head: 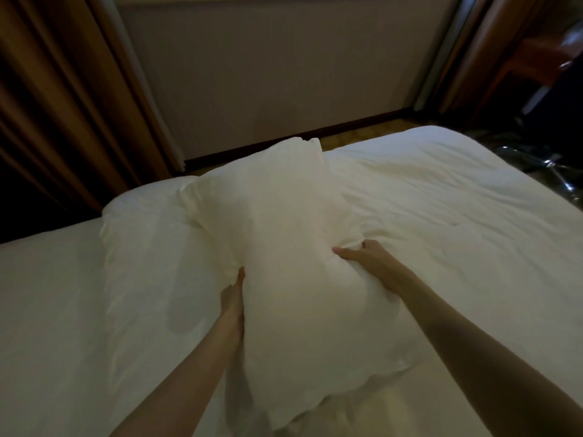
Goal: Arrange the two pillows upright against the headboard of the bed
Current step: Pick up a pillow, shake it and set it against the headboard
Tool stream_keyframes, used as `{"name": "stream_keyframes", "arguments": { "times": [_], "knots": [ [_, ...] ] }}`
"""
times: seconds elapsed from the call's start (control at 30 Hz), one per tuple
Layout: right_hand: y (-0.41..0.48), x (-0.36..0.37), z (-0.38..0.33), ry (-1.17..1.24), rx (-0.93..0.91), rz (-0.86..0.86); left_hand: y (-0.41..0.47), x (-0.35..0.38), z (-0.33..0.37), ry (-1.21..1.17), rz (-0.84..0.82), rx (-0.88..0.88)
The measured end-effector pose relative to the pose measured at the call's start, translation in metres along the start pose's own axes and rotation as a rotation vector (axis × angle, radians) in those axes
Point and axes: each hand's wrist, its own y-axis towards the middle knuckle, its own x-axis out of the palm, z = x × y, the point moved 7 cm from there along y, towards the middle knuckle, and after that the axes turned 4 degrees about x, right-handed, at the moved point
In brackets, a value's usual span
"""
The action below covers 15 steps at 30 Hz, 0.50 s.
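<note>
The person holds one white pillow [293,247] by its two sides. The left hand [233,298] is pressed flat along the pillow's left edge, thumb up and fingers hidden behind the fabric, so how far that grip closes cannot be told. The right hand [362,257] has its grip closed around a bunched fold of the cover on the opposite side. Holding both flanks likely lets the person steer the soft bulk without it folding over.

The held pillow stands raised on the bed [53,310], tilted away from the wearer, its far corners pointing toward the wall [268,74]. A second pillow [148,247] lies flat just to the left of the held one, partly tucked under it. To the right of the held pillow spreads a rumpled white duvet [441,216]. Brown curtains [56,89] hang beyond the second pillow.

No headboard is visible (the bed edge past the held pillow meets only floor and wall), so the pillows probably have to be carried elsewhere. Neither pillow seems placed yet; the task appears to be at an early stage.
</note>
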Motion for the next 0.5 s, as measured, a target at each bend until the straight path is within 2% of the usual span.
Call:
{"name": "stream_keyframes", "arguments": {
  "times": [0.1,0.27,0.5],
  "knots": [
    [-0.019,0.018,-0.021,0.106,-0.058,0.009,-0.011,-0.028,0.026,0.126,0.129,0.05],
    [-0.054,0.04,-0.054,0.281,-0.132,0.008,-0.038,-0.075,0.074,0.168,0.272,0.189],
    [-0.126,0.078,-0.097,0.321,-0.218,-0.062,-0.1,-0.15,0.115,0.151,0.377,0.285]
  ]
}}
